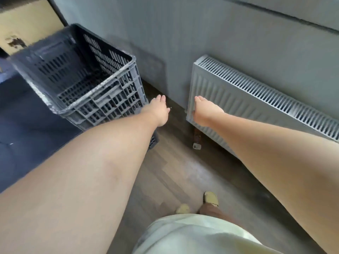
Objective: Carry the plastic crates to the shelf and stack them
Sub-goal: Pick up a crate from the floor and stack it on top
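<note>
nearest: pale shirt front and two shoes (211, 198) on the wood floor (174, 171), person standing, both bare arms stretched forward and down. left hand (159, 111) has straight relaxed fingers, holding nothing, just beside the near right corner of the grey plastic crate (82, 83), can't tell if touching. right hand (203, 111) also loose-fingered and holding nothing, hanging in front of the white radiator (256, 107), well clear of the crate. hands are apart, gap between them. looks like reaching in to take hold of the crate, grab not yet made. crate is empty, tilted in view, sitting left against the grey wall (183, 33); lower edge hidden by the left arm. radiator just right of it could crowd the right-side grip. dark surface at far left, tan panel behind. no shelf in view.
</note>
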